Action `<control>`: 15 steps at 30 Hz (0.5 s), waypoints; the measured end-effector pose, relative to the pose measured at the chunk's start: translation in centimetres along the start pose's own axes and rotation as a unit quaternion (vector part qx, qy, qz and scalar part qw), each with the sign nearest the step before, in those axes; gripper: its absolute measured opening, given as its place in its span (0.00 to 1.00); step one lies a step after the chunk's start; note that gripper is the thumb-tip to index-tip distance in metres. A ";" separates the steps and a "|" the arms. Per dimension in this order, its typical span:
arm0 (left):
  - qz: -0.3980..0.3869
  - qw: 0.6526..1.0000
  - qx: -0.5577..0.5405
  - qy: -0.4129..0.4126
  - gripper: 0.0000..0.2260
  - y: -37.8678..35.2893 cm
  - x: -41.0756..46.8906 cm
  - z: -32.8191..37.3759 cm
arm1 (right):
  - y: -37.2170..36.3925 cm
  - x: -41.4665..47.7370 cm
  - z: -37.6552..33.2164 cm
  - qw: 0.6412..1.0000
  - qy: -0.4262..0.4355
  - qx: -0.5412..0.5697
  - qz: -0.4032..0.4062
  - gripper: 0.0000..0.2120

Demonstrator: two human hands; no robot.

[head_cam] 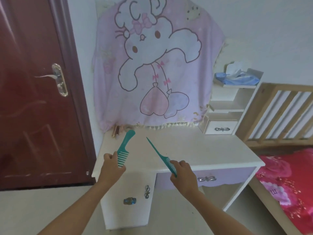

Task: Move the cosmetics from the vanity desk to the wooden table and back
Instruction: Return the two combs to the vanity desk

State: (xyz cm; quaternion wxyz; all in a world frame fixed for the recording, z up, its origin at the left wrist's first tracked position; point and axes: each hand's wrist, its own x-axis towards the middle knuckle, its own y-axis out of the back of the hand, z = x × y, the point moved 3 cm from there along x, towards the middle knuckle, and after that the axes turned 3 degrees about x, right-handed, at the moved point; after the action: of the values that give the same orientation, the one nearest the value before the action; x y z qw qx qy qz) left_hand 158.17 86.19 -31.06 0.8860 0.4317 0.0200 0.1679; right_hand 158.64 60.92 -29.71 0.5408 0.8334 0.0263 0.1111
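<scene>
Cloth dominates the wall ahead: a big pink hanging sheet printed with a cartoon rabbit (pixel 157 65), draped where a mirror might be. To its nine o'clock stands a dark red panelled door (pixel 39 92); at three o'clock a slatted pale wooden bed frame (pixel 279 114) rises over a red floral quilt (pixel 288 184). Below the sheet sits the white vanity desk with lilac drawer fronts (pixel 194 150), its top nearly bare apart from a small pinkish object (pixel 116 131) at its far left corner, too blurred to identify.

Over the desk's near edge, the left hand (pixel 111 165) is closed round the toothed end of a broad teal wide-tooth comb (pixel 125 146); its long axis runs toward one o'clock, rounded handle farthest from the person. The right hand (pixel 183 170) pinches the toothed end of a thin teal tail comb (pixel 160 156), whose long axis leans toward eleven o'clock, spike leading.

Both grips sit on the teeth, not the handles, so I would guess either comb could swivel or slip if swung quickly. The tail comb's spike could also catch the sheet's fringe or scratch the desktop if lowered tip first.
</scene>
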 end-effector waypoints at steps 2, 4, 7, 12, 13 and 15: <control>-0.007 1.000 -0.009 -0.003 0.17 -0.9 4.2 1.0 | 0.2 3.3 0.5 1.000 0.008 -0.013 0.023 0.22; -0.022 1.000 -0.019 -0.001 0.17 -2.2 8.0 1.8 | 0.2 6.6 1.2 0.999 0.011 -0.010 0.042 0.22; -0.055 0.998 -0.007 -0.003 0.17 -4.7 12.6 2.3 | -0.9 10.6 1.9 0.999 -0.009 -0.011 0.035 0.21; -0.107 0.994 0.015 0.014 0.17 -9.8 16.7 1.8 | -4.0 13.6 3.1 0.999 -0.028 -0.035 -0.012 0.27; -0.109 0.994 0.020 0.017 0.18 -10.8 17.4 1.7 | -5.0 14.2 3.7 0.998 -0.019 -0.058 -0.028 0.29; -0.107 0.993 0.033 0.030 0.19 -12.3 18.7 1.6 | -6.9 15.9 5.1 0.997 -0.020 -0.058 -0.040 0.31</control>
State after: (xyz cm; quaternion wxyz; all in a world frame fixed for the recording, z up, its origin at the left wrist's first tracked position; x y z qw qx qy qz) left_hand 179.53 83.80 -37.51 0.8834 0.4506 0.0979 0.0837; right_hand 175.70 61.76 -35.48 0.5922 0.8013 0.0422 0.0738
